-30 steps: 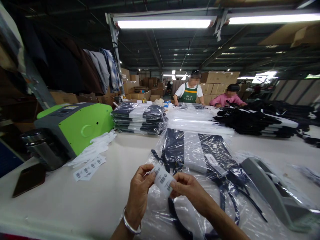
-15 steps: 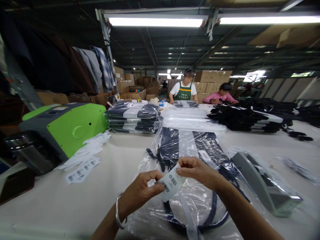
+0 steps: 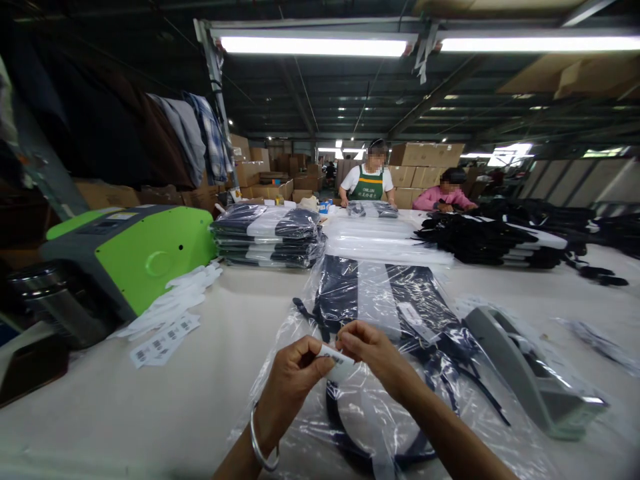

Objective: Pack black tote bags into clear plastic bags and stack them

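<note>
Right hand (image 3: 374, 352) shifted nearer left hand (image 3: 296, 375); left pinches label strip (image 3: 342, 368), right's grip unclear; likely light, bendy: hold edges.

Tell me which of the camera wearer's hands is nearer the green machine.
Left. The left hand, gripping a white label strip, is to the right of the green machine, closer to the camera; the right hand is farther right.
</note>
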### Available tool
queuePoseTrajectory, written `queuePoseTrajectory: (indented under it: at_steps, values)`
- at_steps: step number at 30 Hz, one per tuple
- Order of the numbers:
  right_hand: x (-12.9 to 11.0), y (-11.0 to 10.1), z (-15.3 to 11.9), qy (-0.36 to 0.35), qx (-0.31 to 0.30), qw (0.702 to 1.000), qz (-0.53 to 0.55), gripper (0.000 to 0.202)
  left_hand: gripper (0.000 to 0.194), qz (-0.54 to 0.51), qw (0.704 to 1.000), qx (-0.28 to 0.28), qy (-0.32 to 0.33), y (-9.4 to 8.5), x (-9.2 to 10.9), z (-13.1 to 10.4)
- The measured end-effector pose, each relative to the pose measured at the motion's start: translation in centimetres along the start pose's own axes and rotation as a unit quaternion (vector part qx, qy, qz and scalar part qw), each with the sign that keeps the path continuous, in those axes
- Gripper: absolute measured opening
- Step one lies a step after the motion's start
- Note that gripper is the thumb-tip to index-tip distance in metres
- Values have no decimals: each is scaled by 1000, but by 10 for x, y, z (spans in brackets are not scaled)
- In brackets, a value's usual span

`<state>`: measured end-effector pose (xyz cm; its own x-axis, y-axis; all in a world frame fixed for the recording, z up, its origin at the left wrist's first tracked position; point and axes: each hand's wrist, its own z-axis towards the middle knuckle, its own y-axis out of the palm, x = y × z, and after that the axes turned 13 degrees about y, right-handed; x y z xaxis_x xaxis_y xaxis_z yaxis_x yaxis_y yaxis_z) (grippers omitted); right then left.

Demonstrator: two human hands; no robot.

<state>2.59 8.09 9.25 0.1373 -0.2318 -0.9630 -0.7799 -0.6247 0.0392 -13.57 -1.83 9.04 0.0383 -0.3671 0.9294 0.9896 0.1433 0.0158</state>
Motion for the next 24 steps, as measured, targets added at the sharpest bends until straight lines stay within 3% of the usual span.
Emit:
queuePoseTrajectory:
  at_steps: [3,6,9,14,20,24]
  values:
    - [-13,-5,-10,-59,24,996,-67,26,19,20,999,42,8,-1,-7,1]
    - [-18,-1,-19,-76,8,988,-132,20,20,68,997,39,23,1,-11,3]
    - [-17,4,-19,-98,51,979,-172,12,19,120,991,45,41,5,-14,6]
    - [-14,4,-12,-112,87,972,-189,5,21,121,987,94,46,10,-19,13]
    - [-16,2,3,-110,123,961,-220,4,22,129,986,98,40,6,-22,27]
    - [-15,1,20,-114,140,959,-220,6,24,133,985,101,39,0,-38,42]
